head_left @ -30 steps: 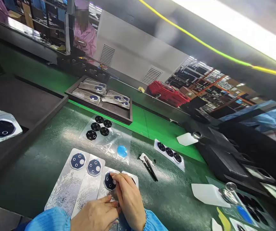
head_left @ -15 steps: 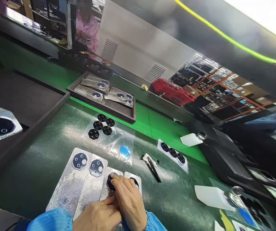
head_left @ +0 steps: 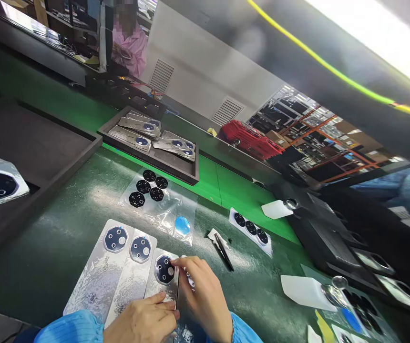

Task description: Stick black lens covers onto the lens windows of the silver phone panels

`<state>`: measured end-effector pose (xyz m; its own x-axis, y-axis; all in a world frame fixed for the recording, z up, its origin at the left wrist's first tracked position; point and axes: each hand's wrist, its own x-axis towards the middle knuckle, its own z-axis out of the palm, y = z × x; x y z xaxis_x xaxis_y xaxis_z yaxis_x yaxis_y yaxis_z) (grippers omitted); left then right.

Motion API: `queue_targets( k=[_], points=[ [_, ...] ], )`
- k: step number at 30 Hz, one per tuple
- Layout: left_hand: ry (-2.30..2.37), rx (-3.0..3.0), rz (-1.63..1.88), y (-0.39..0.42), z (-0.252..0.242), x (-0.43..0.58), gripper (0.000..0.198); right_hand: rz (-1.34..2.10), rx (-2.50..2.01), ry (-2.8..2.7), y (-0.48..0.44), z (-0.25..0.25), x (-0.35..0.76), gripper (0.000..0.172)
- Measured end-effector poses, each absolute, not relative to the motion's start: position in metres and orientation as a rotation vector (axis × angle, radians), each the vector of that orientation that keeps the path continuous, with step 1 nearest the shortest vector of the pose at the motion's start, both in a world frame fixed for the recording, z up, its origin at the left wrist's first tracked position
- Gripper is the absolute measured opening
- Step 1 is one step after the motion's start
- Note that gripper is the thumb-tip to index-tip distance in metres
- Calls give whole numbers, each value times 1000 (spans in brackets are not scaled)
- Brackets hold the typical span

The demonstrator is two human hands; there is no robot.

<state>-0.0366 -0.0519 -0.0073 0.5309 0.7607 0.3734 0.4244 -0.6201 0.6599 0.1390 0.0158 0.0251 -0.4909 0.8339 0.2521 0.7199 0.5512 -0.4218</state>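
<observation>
Silvery phone back panels lie side by side in front of me, each with a dark octagonal camera cover. My left hand point(head_left: 144, 318) lies with its fingers stretched flat across the lower part of the third panel point(head_left: 151, 286). At that panel's camera cover point(head_left: 164, 269), the index fingertip of my right hand point(head_left: 207, 295) touches the upper right edge; the thumb is bent beneath and partly hidden. A fourth panel point(head_left: 189, 280) is mostly covered by my right hand. To the left are the first panel point(head_left: 94, 278) and the second panel point(head_left: 132, 278), both with small blue tabs on their covers.
Clear film point(head_left: 165, 216) carries several black octagonal pieces and a blue disc point(head_left: 182, 225). Black tweezers point(head_left: 224, 252) rest on a white scrap. A dark tray point(head_left: 197, 171) holds more panels. On the right are a strip of black covers point(head_left: 251, 228) and a white card point(head_left: 307, 291).
My right hand has shifted right, off the third panel's camera cover to its edge, uncovering most of it. My left hand's fingers now lie flatter on the panel. The view has shifted slightly.
</observation>
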Motion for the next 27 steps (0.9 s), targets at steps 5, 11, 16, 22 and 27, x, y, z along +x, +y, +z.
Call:
queue_targets(
  k=[5, 11, 16, 22, 27],
  points=[
    [929, 2319, 813, -52, -6, -40, 22, 697, -1328, -2139, 32, 20, 129, 14],
    [925, 2284, 854, -52, -10, -38, 20, 711, -1322, -2183, 40, 12, 123, 14],
    [903, 2278, 891, -52, -13, -38, 21, 694, -1296, -2243, 43, 10, 125, 15],
    [908, 2287, 839, -52, -9, -40, 19, 608, -1212, -2303, 40, -2, 126, 16],
    [929, 2219, 861, -51, -5, -38, 19, 625, -1111, -2319, 28, -8, 130, 19]
  ],
)
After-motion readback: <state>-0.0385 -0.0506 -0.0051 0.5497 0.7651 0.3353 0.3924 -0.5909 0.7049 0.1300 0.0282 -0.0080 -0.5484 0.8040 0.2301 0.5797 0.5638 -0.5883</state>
